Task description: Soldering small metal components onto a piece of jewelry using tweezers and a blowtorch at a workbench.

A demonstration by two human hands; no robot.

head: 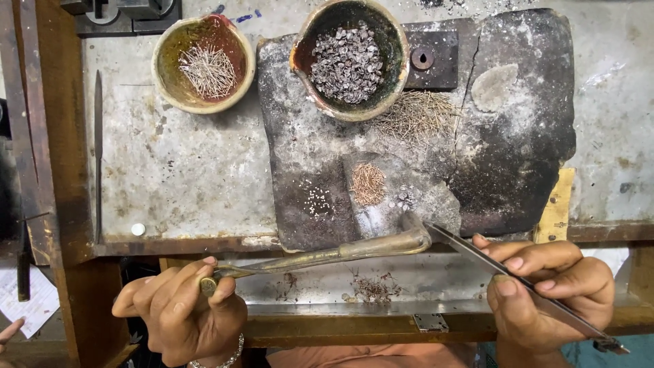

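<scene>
Brass blowpipe, one, long and curved, lies level across the bench front: its near end is pinched between thumb and fingertips of the left hand, its bent tip resting at the edge of the charred soldering block, apparently so that it points at the small work there. Clay bowls, two: the left bowl holds pale wire pins, the right bowl holds dark ring-like pieces, and both stand at the back. On the block, three loose lots: tiny white beads, coppery wire bits, a fan of fine wires. Steel tweezers, one pair, gripped closed-fisted in the right hand, tips aimed at the block.
</scene>
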